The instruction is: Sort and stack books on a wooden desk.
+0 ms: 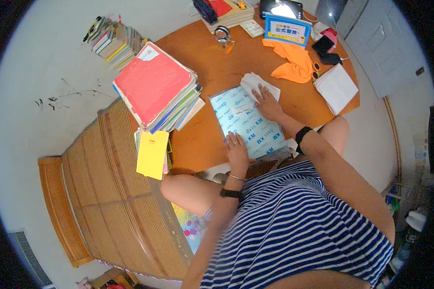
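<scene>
In front of me on the table lies a flat, light-blue package [248, 126] with dark blue print, in a clear plastic wrapper. My left hand [237, 150] rests on its near left part, fingers stretched out and open. A crumpled white cloth or tissue [250, 83] covers the package's far right corner. Over it my right hand [270, 107] is spread, pressing the white piece down with flat fingers. Whether the right thumb pinches its edge is hidden.
Left of the package rises a tall stack of books under a red cover [154, 82], with a yellow notebook [152, 154] by the table edge [193, 166]. An orange cloth [294, 62], sunglasses [316, 71] and a white stack of paper [336, 89] lie to the right. Tape rolls [222, 33] stand farther back.
</scene>
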`<state>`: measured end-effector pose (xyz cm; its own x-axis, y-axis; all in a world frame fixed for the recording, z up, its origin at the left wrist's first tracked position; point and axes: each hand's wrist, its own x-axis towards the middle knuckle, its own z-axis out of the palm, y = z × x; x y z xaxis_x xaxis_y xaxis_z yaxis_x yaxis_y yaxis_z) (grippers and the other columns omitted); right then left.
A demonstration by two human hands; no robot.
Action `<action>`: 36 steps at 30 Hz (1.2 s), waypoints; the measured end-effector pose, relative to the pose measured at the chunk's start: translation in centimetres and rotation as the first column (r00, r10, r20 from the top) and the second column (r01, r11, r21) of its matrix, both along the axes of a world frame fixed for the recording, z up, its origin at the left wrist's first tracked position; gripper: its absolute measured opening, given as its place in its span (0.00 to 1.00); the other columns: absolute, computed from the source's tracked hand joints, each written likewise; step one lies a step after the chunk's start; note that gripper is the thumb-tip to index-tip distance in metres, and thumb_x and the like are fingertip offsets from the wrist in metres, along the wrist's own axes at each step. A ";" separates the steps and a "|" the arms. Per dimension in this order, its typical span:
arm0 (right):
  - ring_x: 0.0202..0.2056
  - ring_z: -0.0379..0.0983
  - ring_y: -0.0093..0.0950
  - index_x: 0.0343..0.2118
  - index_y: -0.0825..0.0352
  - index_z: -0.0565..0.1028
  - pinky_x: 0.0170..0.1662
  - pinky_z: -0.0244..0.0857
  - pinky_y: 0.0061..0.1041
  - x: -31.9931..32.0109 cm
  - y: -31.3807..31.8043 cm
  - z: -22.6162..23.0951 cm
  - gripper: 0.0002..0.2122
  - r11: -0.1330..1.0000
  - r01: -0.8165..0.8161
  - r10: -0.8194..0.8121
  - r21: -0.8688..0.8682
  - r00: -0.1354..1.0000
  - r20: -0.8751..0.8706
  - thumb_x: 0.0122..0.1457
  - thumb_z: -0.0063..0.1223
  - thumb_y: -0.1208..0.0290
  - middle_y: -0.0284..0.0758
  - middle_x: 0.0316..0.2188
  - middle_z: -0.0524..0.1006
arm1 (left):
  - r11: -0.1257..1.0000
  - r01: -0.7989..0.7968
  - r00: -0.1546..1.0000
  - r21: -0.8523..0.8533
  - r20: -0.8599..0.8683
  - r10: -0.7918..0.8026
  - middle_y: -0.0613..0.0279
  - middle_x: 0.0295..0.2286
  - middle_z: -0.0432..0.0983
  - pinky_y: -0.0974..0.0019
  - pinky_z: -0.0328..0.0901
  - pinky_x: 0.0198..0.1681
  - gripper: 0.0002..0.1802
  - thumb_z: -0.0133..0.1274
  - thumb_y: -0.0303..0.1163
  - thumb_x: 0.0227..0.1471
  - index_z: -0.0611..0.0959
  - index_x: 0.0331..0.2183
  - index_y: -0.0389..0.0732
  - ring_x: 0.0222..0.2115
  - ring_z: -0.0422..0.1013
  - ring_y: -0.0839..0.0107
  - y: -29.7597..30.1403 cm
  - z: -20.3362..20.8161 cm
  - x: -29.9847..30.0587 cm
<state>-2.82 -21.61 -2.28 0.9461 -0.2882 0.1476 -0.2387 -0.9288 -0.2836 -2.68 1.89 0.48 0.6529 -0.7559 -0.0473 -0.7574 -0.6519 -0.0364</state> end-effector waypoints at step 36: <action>0.59 0.47 0.46 0.57 0.60 0.57 0.59 0.46 0.42 -7.8 -6.5 -0.9 0.23 0.969 0.246 -0.242 0.000 0.955 -0.172 0.56 0.40 0.71 0.44 0.59 0.51 | 1.000 0.006 0.985 0.017 0.172 -0.009 0.48 0.58 0.45 0.43 0.50 0.54 0.30 0.45 0.31 0.50 0.61 0.55 0.39 0.55 0.49 0.43 -0.6 -0.1 -2.2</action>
<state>-10.60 -28.07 -3.20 0.8573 -0.5145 -0.0175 -0.5034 -0.8306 -0.2383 -4.89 1.33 0.38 0.6470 -0.7606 0.0531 -0.7435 -0.6448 -0.1771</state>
